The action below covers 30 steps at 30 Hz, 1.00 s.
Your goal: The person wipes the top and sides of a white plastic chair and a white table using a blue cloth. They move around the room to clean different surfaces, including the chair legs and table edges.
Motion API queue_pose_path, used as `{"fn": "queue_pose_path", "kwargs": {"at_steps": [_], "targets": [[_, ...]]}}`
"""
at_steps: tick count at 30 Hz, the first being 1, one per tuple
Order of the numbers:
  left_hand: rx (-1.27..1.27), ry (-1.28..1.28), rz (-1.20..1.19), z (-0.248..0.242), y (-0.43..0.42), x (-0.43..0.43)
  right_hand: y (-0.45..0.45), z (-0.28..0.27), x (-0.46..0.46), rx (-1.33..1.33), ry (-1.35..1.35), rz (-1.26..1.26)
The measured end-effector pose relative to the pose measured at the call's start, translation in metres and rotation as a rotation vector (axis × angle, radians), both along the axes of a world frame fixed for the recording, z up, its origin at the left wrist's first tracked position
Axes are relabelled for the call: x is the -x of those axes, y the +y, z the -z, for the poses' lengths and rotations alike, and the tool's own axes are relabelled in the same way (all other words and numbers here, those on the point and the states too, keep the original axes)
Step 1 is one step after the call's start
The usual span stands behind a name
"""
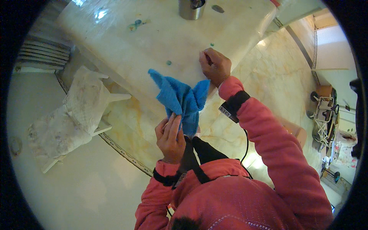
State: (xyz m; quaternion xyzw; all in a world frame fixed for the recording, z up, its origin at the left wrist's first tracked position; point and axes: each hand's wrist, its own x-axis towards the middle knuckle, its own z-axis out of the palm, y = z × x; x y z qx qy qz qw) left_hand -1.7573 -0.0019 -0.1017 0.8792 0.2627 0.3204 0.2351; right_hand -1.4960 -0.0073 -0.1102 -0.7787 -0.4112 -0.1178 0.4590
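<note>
My left hand [171,138] grips a crumpled blue cloth [182,99] by its lower part, in front of my body. The cloth fans out over the near corner of a pale table [178,37] with a glossy cover. My right hand [216,64] is loosely curled above the table's right side, beyond the cloth. A dark hollow shows between its fingers and palm, and whether anything is inside is hidden. Just past this hand is a small green spot [212,44] on the tabletop. Another green spot [168,62] lies beyond the cloth.
A metal container [192,11] stands at the table's far side, with a dark oval mark [218,9] beside it. A chair [83,97] with a pale cover is at left, near a ribbed radiator [44,53]. A folding metal-framed cart [325,115] stands at right on the marbled floor [267,74].
</note>
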Motion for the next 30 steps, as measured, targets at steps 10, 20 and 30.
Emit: {"fn": "queue_pose_path", "kwargs": {"at_steps": [10, 20, 30], "targets": [[-0.035, 0.077, -0.326, -0.015, 0.084, -0.044, -0.009, -0.006, -0.003, -0.016, 0.254, -0.076], [-0.046, 0.142, 0.498, -0.032, 0.015, -0.067, -0.090, -0.039, 0.089, 0.043, 0.031, -0.047], [-0.171, 0.310, 0.894, -0.042, 0.130, -0.079, -0.046, -0.026, 0.124, 0.209, 0.082, 0.196]]}}
